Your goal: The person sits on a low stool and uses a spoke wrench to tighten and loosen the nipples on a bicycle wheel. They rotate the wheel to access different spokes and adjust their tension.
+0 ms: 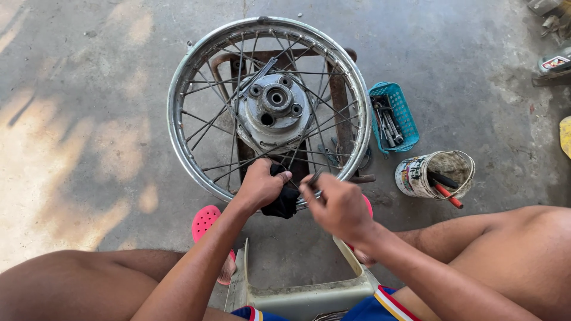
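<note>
Head view: hands, left (pixel 260 184) gripping black cloth (pixel 282 199), right (pixel 336 205) at wheel rim (pixel 178 128).

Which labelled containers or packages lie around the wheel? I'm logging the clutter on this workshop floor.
Can: right of the wheel, round, dirty white with a colourful printed label, tools inside.
Basket: beside the wheel's right rim, blue plastic, no label, holds metal tools.
Labelled part: far right edge, grey with a small red and white sticker.
</note>
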